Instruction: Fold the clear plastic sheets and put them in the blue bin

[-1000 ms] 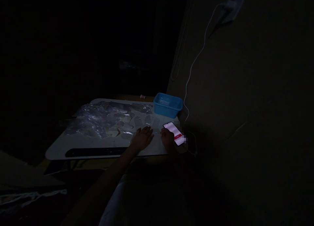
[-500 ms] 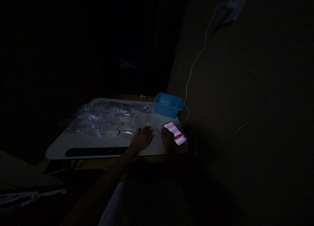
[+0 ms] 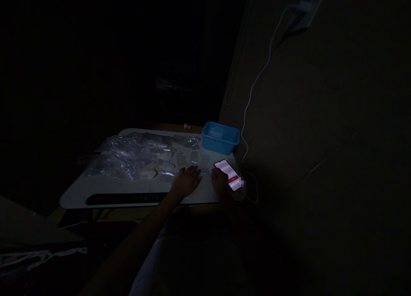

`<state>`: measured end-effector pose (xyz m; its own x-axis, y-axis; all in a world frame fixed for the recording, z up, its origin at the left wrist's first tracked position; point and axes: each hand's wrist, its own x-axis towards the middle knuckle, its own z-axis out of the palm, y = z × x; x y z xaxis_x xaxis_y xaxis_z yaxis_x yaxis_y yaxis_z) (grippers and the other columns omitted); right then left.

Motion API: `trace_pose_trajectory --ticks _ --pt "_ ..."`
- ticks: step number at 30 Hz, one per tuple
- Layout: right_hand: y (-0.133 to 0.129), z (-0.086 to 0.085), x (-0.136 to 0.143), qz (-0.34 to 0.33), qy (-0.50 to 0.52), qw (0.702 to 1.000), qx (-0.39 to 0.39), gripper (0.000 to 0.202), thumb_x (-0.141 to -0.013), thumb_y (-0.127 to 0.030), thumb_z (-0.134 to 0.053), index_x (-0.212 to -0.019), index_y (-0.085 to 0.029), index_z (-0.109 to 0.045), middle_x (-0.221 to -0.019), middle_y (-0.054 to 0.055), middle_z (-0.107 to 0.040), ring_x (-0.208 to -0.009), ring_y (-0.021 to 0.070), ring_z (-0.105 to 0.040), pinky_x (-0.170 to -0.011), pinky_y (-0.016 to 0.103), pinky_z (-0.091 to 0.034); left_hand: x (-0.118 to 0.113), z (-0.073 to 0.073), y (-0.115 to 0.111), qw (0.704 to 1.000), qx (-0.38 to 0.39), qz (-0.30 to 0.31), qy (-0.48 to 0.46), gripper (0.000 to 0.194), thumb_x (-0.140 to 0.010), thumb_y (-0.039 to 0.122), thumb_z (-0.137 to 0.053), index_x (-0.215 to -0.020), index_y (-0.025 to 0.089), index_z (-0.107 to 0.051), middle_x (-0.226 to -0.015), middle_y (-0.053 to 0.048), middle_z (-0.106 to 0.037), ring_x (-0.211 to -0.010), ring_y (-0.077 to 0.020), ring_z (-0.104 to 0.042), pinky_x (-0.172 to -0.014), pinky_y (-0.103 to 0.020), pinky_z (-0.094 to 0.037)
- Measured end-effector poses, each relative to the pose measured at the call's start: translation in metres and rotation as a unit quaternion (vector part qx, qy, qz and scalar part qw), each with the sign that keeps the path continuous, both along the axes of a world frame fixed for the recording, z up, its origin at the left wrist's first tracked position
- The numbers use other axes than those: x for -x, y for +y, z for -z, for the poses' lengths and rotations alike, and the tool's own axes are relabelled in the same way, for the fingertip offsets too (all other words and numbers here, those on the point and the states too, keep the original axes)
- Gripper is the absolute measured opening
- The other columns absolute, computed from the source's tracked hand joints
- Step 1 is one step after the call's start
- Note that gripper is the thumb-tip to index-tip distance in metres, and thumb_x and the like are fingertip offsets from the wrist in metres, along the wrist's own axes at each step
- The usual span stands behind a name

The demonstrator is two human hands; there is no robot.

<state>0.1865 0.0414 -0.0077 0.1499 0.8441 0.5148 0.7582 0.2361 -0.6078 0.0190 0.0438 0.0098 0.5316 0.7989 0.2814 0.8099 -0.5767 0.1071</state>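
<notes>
One flat left hand (image 3: 187, 182); curled right hand (image 3: 220, 181), grip unclear; translucent rounded plastic pieces (image 3: 181, 160), likely light, slippery: hold edges.

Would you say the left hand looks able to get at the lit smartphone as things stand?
Probably not by a straight path: the right hand is between the left hand and the lit smartphone, hiding part of it in this view.

Phone (image 3: 229, 173), tub (image 3: 218, 145) sl. R in view
</notes>
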Motion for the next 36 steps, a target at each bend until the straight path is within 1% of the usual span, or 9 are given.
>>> trace_pose_trajectory --ticks 5,11,16,20,23,25,30,32,36 --pt "-0.001 -0.002 0.0 0.004 -0.009 1.0 0.017 0.025 -0.071 -0.012 -0.04 -0.08 -0.017 -0.063 -0.076 0.006 -0.068 -0.07 0.0179 -0.062 -0.068 0.027 -0.047 0.0 -0.001 0.0 1.0 -0.006 0.0 0.007 0.044 -0.089 0.036 -0.025 -0.12 0.017 -0.048 -0.131 -0.012 -0.045 -0.122 -0.0239 -0.038 -0.096 -0.047 -0.03" --pt "-0.003 -0.004 0.002 -0.019 -0.01 1.0 -0.015 0.029 -0.071 -0.01 -0.038 -0.085 -0.015 -0.063 -0.083 0.008 -0.068 -0.078 0.018 -0.062 -0.073 0.027 -0.047 0.0 -0.002 -0.001 1.0 -0.006 -0.002 0.005 0.042 -0.089 0.037 -0.026 -0.119 0.018 -0.049 -0.13 -0.011 -0.046 -0.121 -0.0232 -0.038 -0.095 -0.045 -0.031" --pt "-0.004 -0.007 0.002 -0.01 -0.038 0.999 0.034 0.027 -0.071 -0.01 -0.039 -0.081 -0.016 -0.064 -0.074 0.006 -0.067 -0.071 0.017 -0.062 -0.069 0.025 -0.046 0.0 -0.001 0.0 1.0 -0.012 0.001 0.008 0.042 -0.089 0.035 -0.026 -0.119 0.016 -0.049 -0.13 -0.013 -0.046 -0.121 -0.0239 -0.039 -0.095 -0.045 -0.031" --pt "-0.006 -0.01 0.001 0.001 -0.051 0.997 0.061 0.027 -0.072 -0.01 -0.039 -0.08 -0.016 -0.064 -0.074 0.005 -0.067 -0.07 0.0169 -0.062 -0.068 0.024 -0.046 0.0 0.0 0.0 1.0 -0.012 0.001 0.009 0.042 -0.089 0.035 -0.026 -0.119 0.016 -0.049 -0.13 -0.013 -0.046 -0.121 -0.0236 -0.039 -0.095 -0.045 -0.03" --pt "-0.007 -0.011 0.002 0.001 -0.052 0.997 0.053 0.029 -0.073 -0.009 -0.038 -0.084 -0.015 -0.064 -0.079 0.007 -0.068 -0.075 0.0174 -0.063 -0.072 0.026 -0.047 0.0 -0.001 -0.001 1.0 -0.008 -0.001 0.007 0.042 -0.089 0.036 -0.027 -0.12 0.016 -0.048 -0.13 -0.013 -0.046 -0.121 -0.0238 -0.039 -0.095 -0.045 -0.031" --pt "-0.007 -0.012 0.003 -0.013 -0.056 0.997 0.043 0.033 -0.073 -0.008 -0.037 -0.092 -0.014 -0.063 -0.087 0.008 -0.068 -0.083 0.0175 -0.062 -0.078 0.027 -0.046 0.0 -0.001 -0.001 1.0 -0.008 0.001 0.007 0.042 -0.089 0.035 -0.027 -0.12 0.016 -0.049 -0.13 -0.013 -0.046 -0.121 -0.0241 -0.039 -0.095 -0.046 -0.031" --pt "-0.012 -0.015 0.01 -0.104 -0.143 0.983 0.05 0.046 -0.071 -0.006 -0.039 -0.116 -0.009 -0.052 -0.116 0.012 -0.057 -0.108 0.0184 -0.052 -0.095 0.03 -0.038 0.0 0.0 0.0 1.0 -0.007 0.0 0.008 0.042 -0.089 0.034 -0.028 -0.121 0.016 -0.048 -0.13 -0.013 -0.046 -0.121 -0.0237 -0.039 -0.095 -0.045 -0.031" --pt "-0.013 -0.018 0.012 -0.123 -0.178 0.974 0.068 0.048 -0.071 -0.005 -0.04 -0.118 -0.008 -0.05 -0.119 0.013 -0.055 -0.111 0.0188 -0.05 -0.097 0.031 -0.036 0.0 0.0 0.0 1.0 -0.008 0.001 0.005 0.041 -0.089 0.034 -0.029 -0.121 0.016 -0.048 -0.13 -0.013 -0.046 -0.121 -0.0237 -0.039 -0.095 -0.045 -0.031" --pt "-0.014 -0.021 0.013 -0.103 -0.188 0.971 0.107 0.045 -0.073 -0.005 -0.039 -0.116 -0.008 -0.053 -0.114 0.013 -0.059 -0.106 0.0181 -0.053 -0.095 0.029 -0.038 0.0 0.001 0.0 1.0 -0.013 0.002 0.0 0.041 -0.089 0.034 -0.029 -0.119 0.016 -0.049 -0.129 -0.013 -0.046 -0.121 -0.0239 -0.039 -0.095 -0.045 -0.031"
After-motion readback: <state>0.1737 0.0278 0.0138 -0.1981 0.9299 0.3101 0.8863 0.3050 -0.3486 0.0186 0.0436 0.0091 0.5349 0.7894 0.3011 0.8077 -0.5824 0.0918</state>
